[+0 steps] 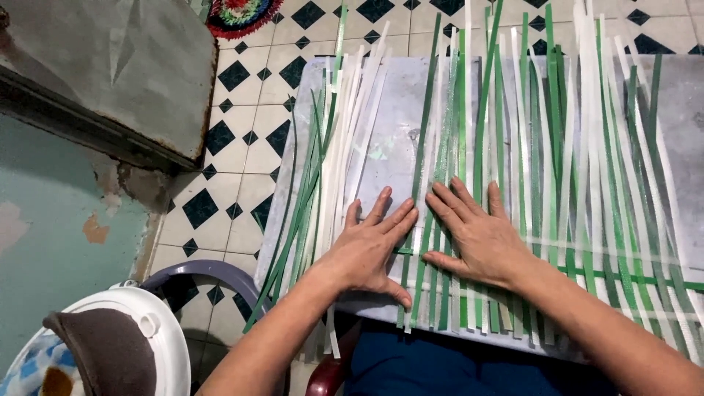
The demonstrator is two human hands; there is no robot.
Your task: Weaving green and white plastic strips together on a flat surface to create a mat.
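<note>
Both hands are down flat on the work; the left hand (370, 249) lies palm down with fingers spread, gripping nothing, pressing on the grey board (389, 147) and the near ends of a few strips; the right hand (477, 238) lies just beside it, also flat and open, fingers fanned over the green strips (480, 132) and white strips (590, 110); the two hands nearly meet at the fingertips, with a green strip running between them. The strips lie side by side, running from the near edge of the board to the far edge and beyond, green and white alternating across the right half; a crosswise green strip (623, 279) runs right from under the right hand, woven through the uprights. To the left, a loose bundle of strips (323, 169) leans at an angle, apart from the woven part. The board rests over the person's lap, above blue cloth (440, 367); beyond lies a tiled floor (249, 95) with dark diamonds; near left sits a white round lid (158, 330).
</note>
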